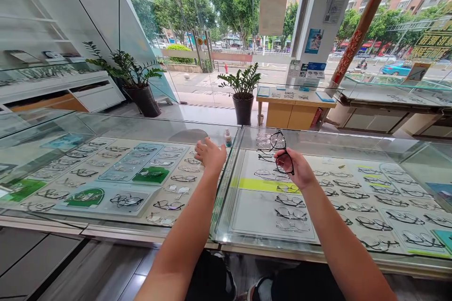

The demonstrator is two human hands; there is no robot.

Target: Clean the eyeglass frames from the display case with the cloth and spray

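The right hand (302, 169) is holding a pair of dark-framed glasses (284, 162) above the bench (268, 251), right of the seam between its two glass-topped sections. Its fingers are closing around the frame near the middle, and the glasses are tilting on end, one lens above the other. The left hand (211, 154) is reaching over the left section with its fingers loosely spread and holding nothing. A small bottle (228, 138) is standing upright near the far edge of the glass, just to the right of that hand; whether they are touching, I cannot tell.

Under the glass, rows of spectacles (291, 201) are lying on pale trays, some beside a yellow strip (259, 184) on the right and a green pad (151, 174) on the left. Beyond the bench, two potted plants (243, 106) are standing before the window.
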